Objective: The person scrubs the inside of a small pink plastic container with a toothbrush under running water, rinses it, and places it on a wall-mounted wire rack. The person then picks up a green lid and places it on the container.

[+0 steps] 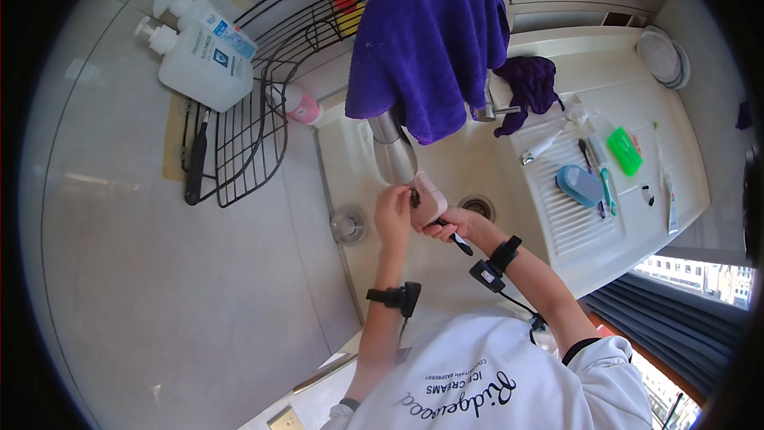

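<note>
Over the sink (509, 227), my right hand (454, 225) is closed round a pink, brush-like thing (432, 201) with a rounded rectangular head. A black handle (460, 244) sticks out below that hand, toward me. My left hand (392, 209) is at the left edge of the pink head, its fingers bent together beside a small dark patch (415, 197). Whether the fingers pinch that patch is too small to tell. Just above both hands hangs the silver faucet spout (395, 161), close to the pink head.
A purple towel (434, 40) drapes over the faucet. Left, a black wire rack (255, 123) bears pump bottles (208, 68). On the ribbed ledge (561, 227) at right lie a blue soap-box-like thing (581, 185), a green block (625, 151) and toothbrushes (606, 179). The drain (477, 207) is beside my right hand.
</note>
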Demonstrator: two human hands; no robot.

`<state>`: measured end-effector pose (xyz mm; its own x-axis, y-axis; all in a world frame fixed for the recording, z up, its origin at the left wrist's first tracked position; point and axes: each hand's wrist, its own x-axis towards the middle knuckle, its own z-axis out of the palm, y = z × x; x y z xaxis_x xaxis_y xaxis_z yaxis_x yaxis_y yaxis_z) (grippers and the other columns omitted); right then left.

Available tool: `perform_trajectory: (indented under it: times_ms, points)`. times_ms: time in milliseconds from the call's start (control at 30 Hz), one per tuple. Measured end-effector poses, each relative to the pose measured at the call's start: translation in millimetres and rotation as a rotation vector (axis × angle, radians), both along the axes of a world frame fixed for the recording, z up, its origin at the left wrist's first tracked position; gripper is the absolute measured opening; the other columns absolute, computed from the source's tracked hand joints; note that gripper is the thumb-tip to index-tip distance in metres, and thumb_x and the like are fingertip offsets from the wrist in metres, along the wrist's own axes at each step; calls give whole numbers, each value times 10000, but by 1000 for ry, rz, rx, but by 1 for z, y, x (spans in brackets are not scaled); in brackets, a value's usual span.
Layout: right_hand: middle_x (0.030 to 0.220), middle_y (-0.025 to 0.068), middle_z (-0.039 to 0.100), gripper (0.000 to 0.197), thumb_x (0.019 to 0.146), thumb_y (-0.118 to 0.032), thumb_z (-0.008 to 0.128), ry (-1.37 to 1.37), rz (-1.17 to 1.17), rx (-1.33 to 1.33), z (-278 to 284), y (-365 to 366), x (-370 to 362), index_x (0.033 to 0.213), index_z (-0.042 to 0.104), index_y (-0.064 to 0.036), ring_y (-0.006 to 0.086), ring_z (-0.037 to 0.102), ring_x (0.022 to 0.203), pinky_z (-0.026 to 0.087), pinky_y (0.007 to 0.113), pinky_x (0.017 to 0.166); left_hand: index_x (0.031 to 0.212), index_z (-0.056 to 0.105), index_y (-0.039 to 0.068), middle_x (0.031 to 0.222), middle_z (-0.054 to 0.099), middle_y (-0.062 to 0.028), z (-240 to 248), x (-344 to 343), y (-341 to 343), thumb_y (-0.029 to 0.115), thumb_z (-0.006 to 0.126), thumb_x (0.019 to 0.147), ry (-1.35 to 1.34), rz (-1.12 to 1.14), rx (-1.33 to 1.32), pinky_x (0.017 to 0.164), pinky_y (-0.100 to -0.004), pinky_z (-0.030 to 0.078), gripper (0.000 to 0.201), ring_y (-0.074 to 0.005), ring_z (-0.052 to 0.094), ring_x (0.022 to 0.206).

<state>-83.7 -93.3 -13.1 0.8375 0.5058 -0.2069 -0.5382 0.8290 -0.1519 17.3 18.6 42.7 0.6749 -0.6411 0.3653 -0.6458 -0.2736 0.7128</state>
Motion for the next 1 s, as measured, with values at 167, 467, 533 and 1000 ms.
perform_trajectory:
  times_ms: [167,467,533,1000]
  points:
    - [554,24,448,282,930,-264,397,52,-13,23,-5,-4,0,810,468,-20,31,341,317,255,142,259,891,560,11,900,573,-103,1,-1,-2,0,587,788,45,-85,-45,708,-296,482,106,-231,588,830]
    - [549,29,431,302,913,-271,430,62,-24,-6,-2,-5,-1,868,472,25,28,314,322,244,133,261,838,511,74,808,504,-79,3,-4,-8,101,546,817,0,-27,46,644,-362,423,49,-262,532,772]
    - [547,31,428,302,913,-268,431,76,-31,-16,-1,-4,0,875,471,28,29,316,323,247,133,264,841,499,76,817,491,-78,1,-3,-8,98,533,824,-16,-23,44,641,-369,420,44,-262,526,785]
    - [570,35,438,288,937,-235,393,112,-19,191,-6,7,-1,750,426,-18,31,364,317,280,134,250,844,465,57,906,466,-111,7,9,4,16,524,800,47,-246,117,737,-360,413,84,-290,494,891]
